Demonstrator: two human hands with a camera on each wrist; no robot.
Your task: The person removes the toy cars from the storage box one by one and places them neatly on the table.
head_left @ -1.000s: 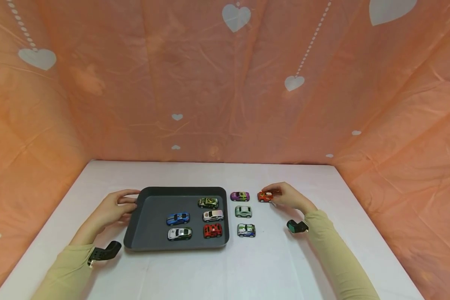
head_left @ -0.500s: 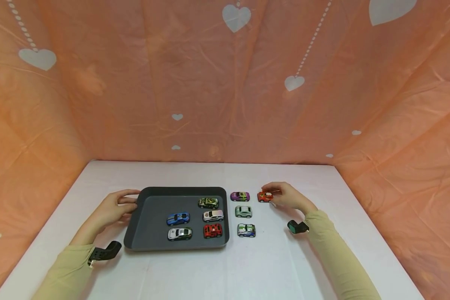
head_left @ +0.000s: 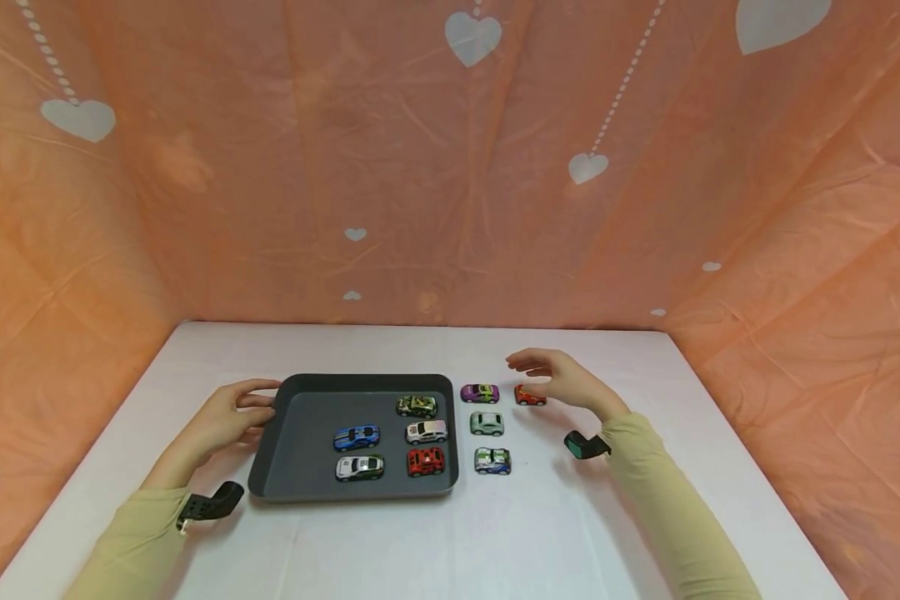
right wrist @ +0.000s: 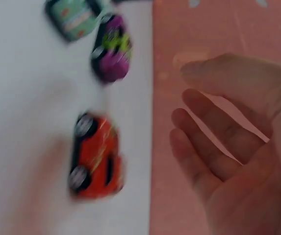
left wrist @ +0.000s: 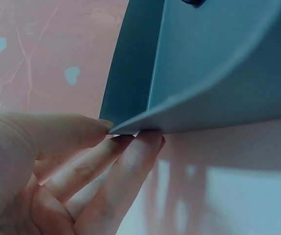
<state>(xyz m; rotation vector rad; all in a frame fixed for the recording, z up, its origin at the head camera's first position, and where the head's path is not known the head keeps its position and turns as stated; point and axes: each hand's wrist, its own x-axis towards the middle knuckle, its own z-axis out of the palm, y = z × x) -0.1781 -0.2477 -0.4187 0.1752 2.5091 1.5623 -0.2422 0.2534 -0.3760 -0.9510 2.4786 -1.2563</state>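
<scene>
My left hand is at the left side of a dark grey tray. In the left wrist view its thumb and fingers pinch the tray's rim at a corner. My right hand hovers with loosely spread fingers over the orange-red toy car, holding nothing. The right wrist view shows that car on the white table, apart from the fingers. To its left stand a purple toy car, a pale green one and a white-and-blue one in a column.
Inside the tray stand a camouflage car, a blue car, a red car and white ones such as the silver-white car. An orange cloth with hearts hangs behind and beside the white table.
My right hand has let go of the orange-red car and lifted slightly up and to the left, its fingers spreading. The car stays in place. My left hand and the tray have not moved.
</scene>
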